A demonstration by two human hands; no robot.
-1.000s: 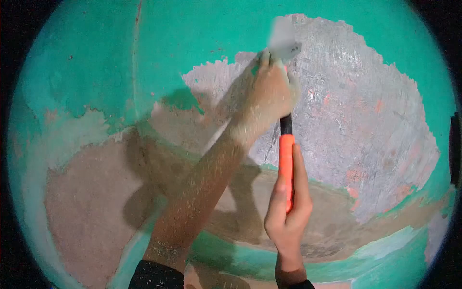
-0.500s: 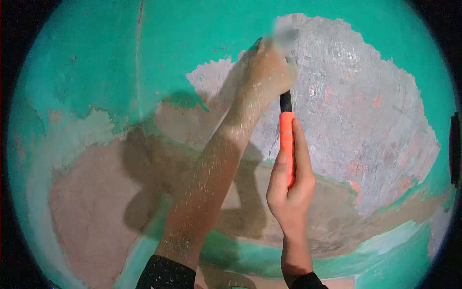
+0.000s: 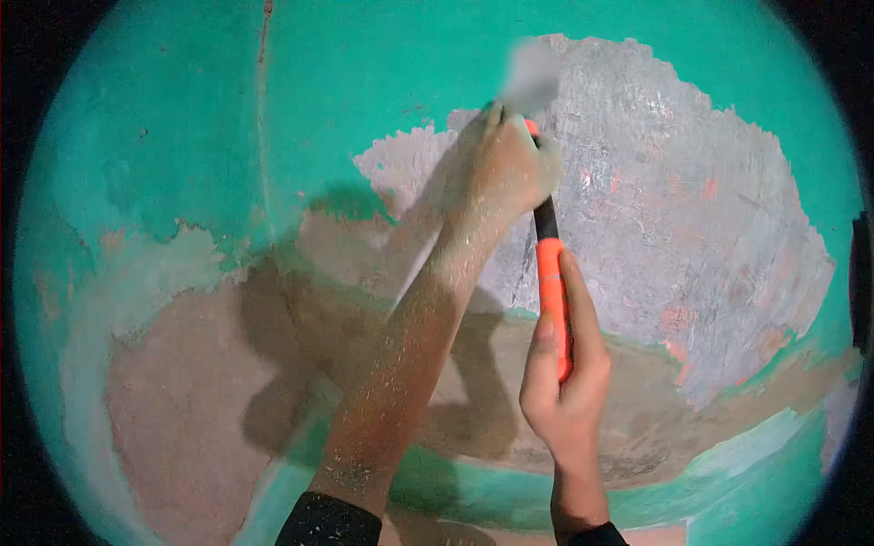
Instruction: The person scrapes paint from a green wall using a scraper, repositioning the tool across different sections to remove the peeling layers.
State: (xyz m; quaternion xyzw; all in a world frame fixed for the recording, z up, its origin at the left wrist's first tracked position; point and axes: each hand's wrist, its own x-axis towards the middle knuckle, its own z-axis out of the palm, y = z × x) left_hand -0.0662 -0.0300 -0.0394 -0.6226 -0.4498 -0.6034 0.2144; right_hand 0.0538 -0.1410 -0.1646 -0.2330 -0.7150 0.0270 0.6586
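Both hands hold a long-handled scraper (image 3: 552,282) with an orange and black handle, its length running up the wall. My left hand (image 3: 513,168) is closed round the upper part of the handle, just below the head, which is a grey blur. Lower down, the fingers of my right hand (image 3: 566,378) wrap the orange grip. Pale flakes cling to my left hand and forearm. Behind the tool lies a bare grey patch (image 3: 655,200) with a ragged edge, surrounded by green paint (image 3: 382,64). The blur hides whether the blade touches the wall.
A brownish bare patch (image 3: 196,391) lies at the lower left of the wall, and a brown band (image 3: 628,437) curves below the grey one. A thin vertical crack (image 3: 264,118) runs down the green paint. Shadows of my arms fall across the wall.
Both hands and the scraper have moved down the wall, with the left hand moving farther than the right. My grip on the tool looks the same. The view has shifted slightly.
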